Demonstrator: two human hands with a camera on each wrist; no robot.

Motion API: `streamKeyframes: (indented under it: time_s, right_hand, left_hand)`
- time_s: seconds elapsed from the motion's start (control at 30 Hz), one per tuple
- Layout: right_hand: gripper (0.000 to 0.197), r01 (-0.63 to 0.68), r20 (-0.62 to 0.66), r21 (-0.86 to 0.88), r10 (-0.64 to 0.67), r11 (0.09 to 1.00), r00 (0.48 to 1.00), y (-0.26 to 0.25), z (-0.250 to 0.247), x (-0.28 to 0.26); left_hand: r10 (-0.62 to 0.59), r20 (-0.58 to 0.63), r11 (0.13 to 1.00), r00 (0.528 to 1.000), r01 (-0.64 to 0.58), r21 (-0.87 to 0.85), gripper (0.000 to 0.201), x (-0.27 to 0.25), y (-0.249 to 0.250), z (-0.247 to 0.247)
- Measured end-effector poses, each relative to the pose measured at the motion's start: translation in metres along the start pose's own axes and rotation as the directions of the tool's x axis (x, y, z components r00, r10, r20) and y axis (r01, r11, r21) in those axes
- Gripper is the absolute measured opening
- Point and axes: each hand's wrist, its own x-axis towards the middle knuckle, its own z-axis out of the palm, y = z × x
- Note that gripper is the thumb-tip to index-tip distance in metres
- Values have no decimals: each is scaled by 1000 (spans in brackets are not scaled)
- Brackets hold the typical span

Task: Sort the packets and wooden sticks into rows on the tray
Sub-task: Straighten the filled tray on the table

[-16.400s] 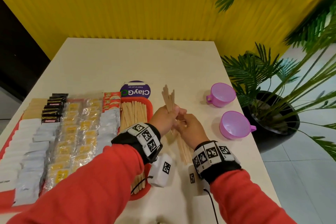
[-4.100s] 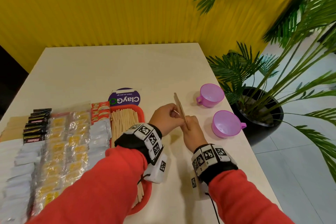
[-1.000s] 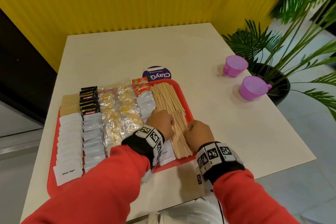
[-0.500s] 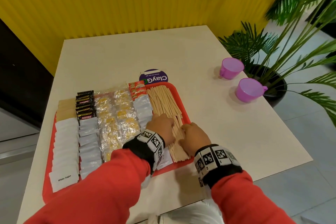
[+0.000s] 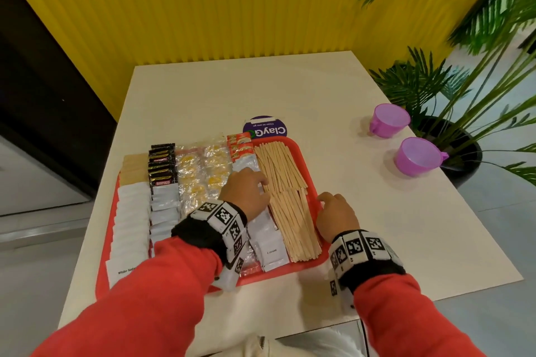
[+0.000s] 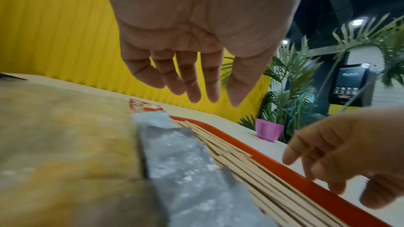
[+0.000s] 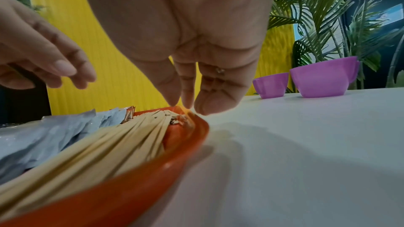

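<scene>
Wooden sticks (image 5: 285,197) in two overlapping bunches along the right side of the red tray (image 5: 290,268), just beside a row of silver packets (image 5: 246,166); more packets in rows further left, white, black, and clear with yellow. Left hand (image 5: 246,193) low over the seam between silver packets and sticks, fingers (image 6: 192,84) loosely spread and slightly bent, clamped on nothing. Right hand (image 5: 336,216) just outside the tray's right rim, fingertips (image 7: 174,96) drawn close together at the rim, nothing visibly pinched. Probably squaring up the stick row, with the sorting nearly finished. Main hazard: too brisk a sideways push from the right, sending the light sticks up over one another or onto the silver packets and spoiling both rows. Likewise a downward press on the rim, tipping the shallow tray or sliding it on the smooth table (image 5: 290,90). Far bunch fanned at its near ends, likely to snag the near bunch during any lengthwise nudge. Left wrist band (image 5: 223,217) hanging above the near packets, so a careless withdrawal liable to drag a few out of line. Two purple cups (image 5: 390,119) well apart on the right, safe unless swept by a wide arm.
</scene>
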Motion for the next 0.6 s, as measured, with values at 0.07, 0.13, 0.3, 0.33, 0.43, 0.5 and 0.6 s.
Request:
streamKeyframes:
  time_s: [0.07,0.13,0.3,0.33,0.43,0.5,0.6]
  right_hand:
    - [31,-39,14,-17,40,999,999,-2,2,1]
    - [30,-68,48,-48,70,997,996,-3,6,2]
    - [23,-118,47,-99,123,988,991,-10,9,3]
    - [22,-127,43,-101,131,987,990,-12,8,5]
    - [23,-143,47,-90,147,986,988,-15,6,10]
    - [23,-152,49,-76,156,986,987,-16,4,14]
    - [24,-163,59,-66,167,984,984,-16,1,19]
  left_hand:
    - [-73,-66,996,995,69,-56,28,-5,-16,-11]
    - [-163,-118,982,980,150,-111,32,-12,-34,-21]
    - [-322,-212,945,923,299,-133,40,-36,-72,-41]
    - [-348,-231,936,909,324,-135,41,-41,-78,-43]
    - [-406,-261,914,876,380,-145,41,-50,-93,-49]
    - [-429,-251,903,868,412,-119,45,-53,-101,-50]
    - [-464,-201,885,863,458,-79,55,-53,-111,-46]
